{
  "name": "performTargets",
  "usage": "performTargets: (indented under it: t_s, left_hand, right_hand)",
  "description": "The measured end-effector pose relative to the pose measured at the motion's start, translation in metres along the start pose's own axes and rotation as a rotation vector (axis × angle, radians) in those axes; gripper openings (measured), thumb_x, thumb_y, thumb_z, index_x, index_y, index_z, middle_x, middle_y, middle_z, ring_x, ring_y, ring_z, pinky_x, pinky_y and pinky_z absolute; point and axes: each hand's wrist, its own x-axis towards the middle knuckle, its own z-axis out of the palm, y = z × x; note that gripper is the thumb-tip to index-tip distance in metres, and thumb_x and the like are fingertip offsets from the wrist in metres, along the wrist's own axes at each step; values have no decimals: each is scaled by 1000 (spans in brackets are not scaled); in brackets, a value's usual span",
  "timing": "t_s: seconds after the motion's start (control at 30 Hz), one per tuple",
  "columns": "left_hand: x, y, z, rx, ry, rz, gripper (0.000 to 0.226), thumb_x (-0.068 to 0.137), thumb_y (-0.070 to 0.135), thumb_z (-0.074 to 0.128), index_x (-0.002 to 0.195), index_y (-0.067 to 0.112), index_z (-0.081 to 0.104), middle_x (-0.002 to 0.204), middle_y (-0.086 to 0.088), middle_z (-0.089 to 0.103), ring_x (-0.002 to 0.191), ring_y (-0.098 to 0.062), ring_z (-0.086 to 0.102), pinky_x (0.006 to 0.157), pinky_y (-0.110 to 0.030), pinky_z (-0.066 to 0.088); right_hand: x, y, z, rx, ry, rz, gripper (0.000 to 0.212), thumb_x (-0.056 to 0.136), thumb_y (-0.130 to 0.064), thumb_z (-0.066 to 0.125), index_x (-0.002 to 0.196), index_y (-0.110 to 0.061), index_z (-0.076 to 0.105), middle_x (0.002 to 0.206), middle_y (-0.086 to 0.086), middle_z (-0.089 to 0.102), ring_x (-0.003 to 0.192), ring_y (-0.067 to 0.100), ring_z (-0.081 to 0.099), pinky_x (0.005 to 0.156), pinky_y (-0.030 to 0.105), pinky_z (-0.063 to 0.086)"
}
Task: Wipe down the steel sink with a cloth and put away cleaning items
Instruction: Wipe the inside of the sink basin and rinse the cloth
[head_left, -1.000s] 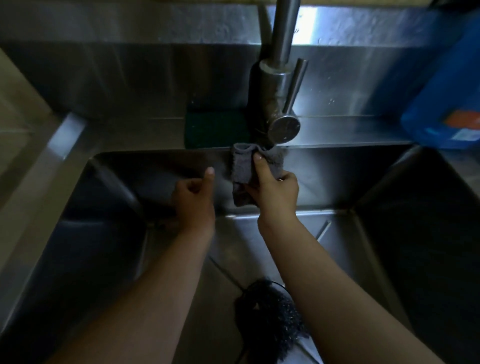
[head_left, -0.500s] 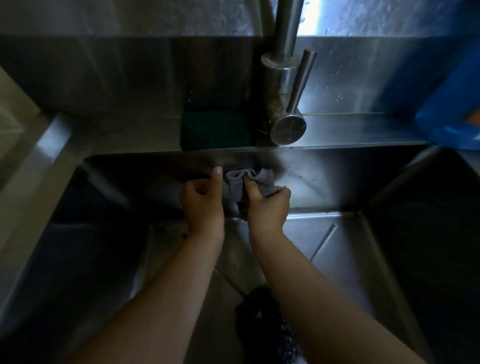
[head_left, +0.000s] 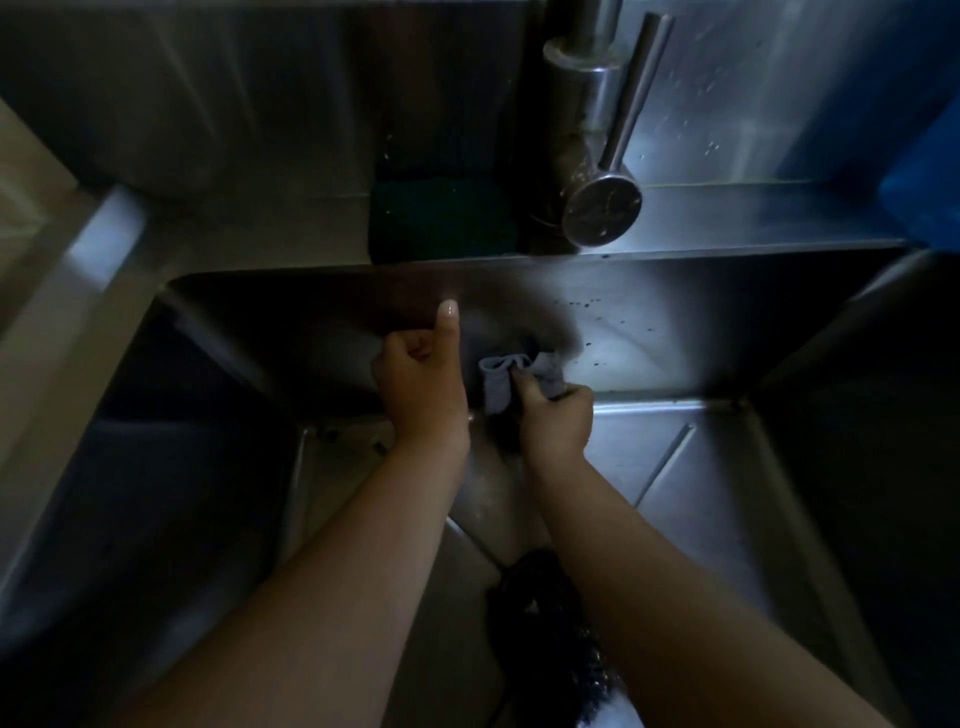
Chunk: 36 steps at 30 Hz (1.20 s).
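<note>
My right hand (head_left: 555, 418) grips a small grey cloth (head_left: 498, 382) and holds it against the lower part of the back wall of the steel sink (head_left: 675, 343). Just left of it, my left hand (head_left: 423, 384) is curled into a loose fist with the thumb pointing up against the same wall, and it holds nothing. A dark green sponge (head_left: 441, 218) lies on the ledge behind the basin, left of the tap (head_left: 597, 156). A black scrubber (head_left: 545, 623) lies on the sink floor between my forearms.
A blue container (head_left: 924, 171) stands at the far right on the ledge. The tap's lever handle (head_left: 602, 208) sticks out over the back rim. A pale counter edge (head_left: 62, 270) runs along the left side of the sink.
My right hand has slid the cloth down the back wall, from just under the rim to near the floor. My left hand stays beside it. The view has moved closer.
</note>
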Motion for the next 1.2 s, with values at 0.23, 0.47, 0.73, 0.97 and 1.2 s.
performTargets:
  t_s: [0.23,0.47,0.73,0.97,1.2]
  left_hand:
    - [-2,3,1,34,12,8,28,87,45,54,71,22,47,83,1,54,75,-12,50,58,-19,35]
    - [-1,2,3,73,39,40,30,89,41,53,81,13,50,90,-6,54,81,-14,49,59,-15,31]
    - [2,0,-1,122,-5,54,34,88,46,52,63,23,45,82,-8,58,76,-20,54,71,-29,41]
    - [4,0,-1,132,-29,66,36,90,43,51,70,13,52,78,-9,57,79,-24,55,72,-31,41]
    - [-11,-1,15,-25,-114,-35,34,87,44,55,63,21,48,69,-2,51,76,-20,51,81,-40,46]
  right_hand:
    - [-18,-53,-12,325,-62,-65,41,76,-27,75,98,2,55,96,16,66,92,28,65,86,48,53]
    - [-19,-69,-15,330,-44,-115,36,71,-35,77,85,-14,51,87,3,64,89,24,64,84,48,53]
    - [-6,-35,-21,176,-82,-41,29,79,-31,72,85,-15,49,86,6,61,90,26,62,84,46,53]
    - [-11,-42,-43,574,-282,115,12,87,-18,64,92,-19,53,94,3,64,85,22,66,56,27,57]
    - [-19,-70,-62,751,-327,73,34,85,-24,64,113,-9,51,92,2,68,88,16,67,75,28,58]
